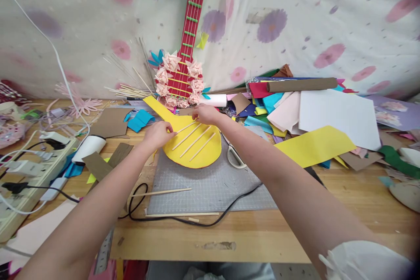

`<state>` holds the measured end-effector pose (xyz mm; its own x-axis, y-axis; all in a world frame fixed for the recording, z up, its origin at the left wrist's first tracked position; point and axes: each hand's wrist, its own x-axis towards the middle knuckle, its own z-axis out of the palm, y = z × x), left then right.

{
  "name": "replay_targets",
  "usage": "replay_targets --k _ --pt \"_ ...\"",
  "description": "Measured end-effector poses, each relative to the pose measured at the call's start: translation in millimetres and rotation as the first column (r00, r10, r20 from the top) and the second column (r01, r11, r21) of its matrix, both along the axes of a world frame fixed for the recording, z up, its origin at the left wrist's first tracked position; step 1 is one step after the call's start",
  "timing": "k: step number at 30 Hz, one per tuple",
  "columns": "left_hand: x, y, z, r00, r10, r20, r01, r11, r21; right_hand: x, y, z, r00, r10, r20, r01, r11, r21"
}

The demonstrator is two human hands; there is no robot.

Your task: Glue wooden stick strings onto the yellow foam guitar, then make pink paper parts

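A yellow paper guitar shape lies on the grey cutting mat, its neck pointing up and left. Slanting across its body are three thin wooden sticks, roughly parallel. Above them is another thin wooden stick, with a hand at each end. My left hand pinches its left end, thumb and finger closed at the yellow edge. At the upper right end, the fingers of my right hand are closed on it; their tips are partly hidden.
Behind stands a red paper guitar with pale roses. Scissors lie right of the yellow shape, and a black cable crosses the mat's front. A power strip is at left; paper sheets pile up at right.
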<state>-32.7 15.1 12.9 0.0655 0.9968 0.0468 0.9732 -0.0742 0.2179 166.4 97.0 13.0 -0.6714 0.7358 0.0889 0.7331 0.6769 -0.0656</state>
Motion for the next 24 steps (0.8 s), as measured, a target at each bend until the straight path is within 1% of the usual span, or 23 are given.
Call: replay_targets --k 10,16,19,24 --pt "1.7 0.8 -2.0 0.999 0.035 -0.028 -0.036 0.998 -0.045 -6.1 11.2 -5.7 0.999 -0.015 0.049 0.015 1.000 0.011" --pt "3.2 0.1 0.3 0.997 0.075 -0.035 -0.077 0.995 -0.063 -6.7 12.0 -2.8 0.998 0.053 0.041 -0.053 0.999 0.003" --pt "3.7 -0.5 1.3 0.996 0.081 -0.028 -0.083 0.994 -0.077 -5.8 10.2 -0.9 0.998 0.032 0.054 -0.031 0.999 -0.016" --pt "3.1 0.5 1.4 0.997 0.083 -0.001 -0.083 0.992 -0.100 -6.4 10.1 -2.2 0.999 0.003 0.054 -0.003 1.000 0.006"
